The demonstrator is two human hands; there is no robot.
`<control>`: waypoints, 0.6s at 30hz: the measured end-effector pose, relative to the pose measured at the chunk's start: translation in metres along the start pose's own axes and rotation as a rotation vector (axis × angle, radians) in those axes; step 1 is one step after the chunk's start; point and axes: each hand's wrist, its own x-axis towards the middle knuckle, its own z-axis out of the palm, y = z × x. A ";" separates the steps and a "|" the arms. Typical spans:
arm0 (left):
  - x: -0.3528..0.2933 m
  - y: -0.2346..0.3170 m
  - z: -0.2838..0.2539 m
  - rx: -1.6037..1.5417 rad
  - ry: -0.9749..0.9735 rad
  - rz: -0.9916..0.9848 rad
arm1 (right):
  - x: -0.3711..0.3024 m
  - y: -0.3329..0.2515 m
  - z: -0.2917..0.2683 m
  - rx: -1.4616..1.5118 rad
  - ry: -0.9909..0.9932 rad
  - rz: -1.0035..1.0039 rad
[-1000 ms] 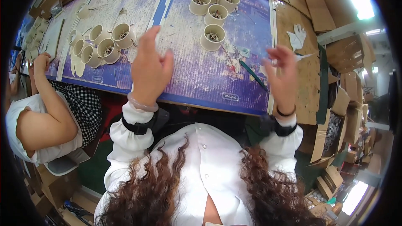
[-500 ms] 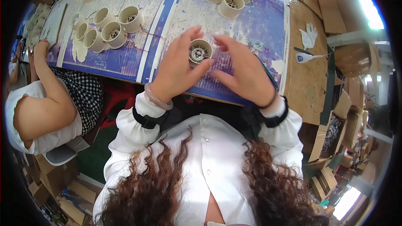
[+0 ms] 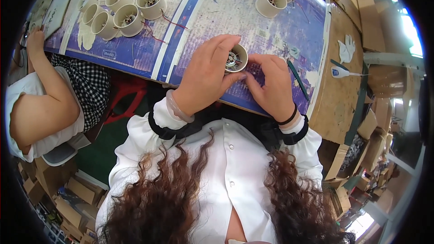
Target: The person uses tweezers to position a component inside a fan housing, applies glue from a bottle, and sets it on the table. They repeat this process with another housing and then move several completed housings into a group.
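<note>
A small white cup-shaped housing (image 3: 244, 54) stands on the table in front of me, with a round metal part (image 3: 232, 59) and thin wires inside. My left hand (image 3: 205, 70) wraps its left side, fingers along the far rim and thumb at the near edge. On the other side, the curled fingers and thumb of my right hand (image 3: 273, 86) close against the housing. What lies between the right fingertips is partly hidden. To the right of that hand is a slim dark green tool (image 3: 298, 80).
Similar white housings with wires stand in groups at the far left (image 3: 129, 20) and far right (image 3: 271, 3). A white glove (image 3: 346, 49) and a needle-tipped bottle (image 3: 340, 72) lie on the brown board. A co-worker's arm (image 3: 54, 70) is at left; cardboard boxes (image 3: 379, 68) fill the right.
My hands, apart around the housing before, have closed in on it from both sides. The right hand has turned inward and its fingers have curled. The whole view has shifted slightly.
</note>
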 end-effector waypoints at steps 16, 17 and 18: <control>0.003 0.002 -0.002 0.005 0.010 -0.059 | 0.004 0.003 -0.002 -0.140 -0.089 -0.016; 0.003 0.002 -0.001 0.000 0.016 -0.066 | 0.004 0.003 -0.003 -0.151 -0.108 -0.010; 0.003 0.002 -0.001 -0.005 0.022 -0.074 | 0.004 0.001 -0.004 -0.149 -0.108 -0.006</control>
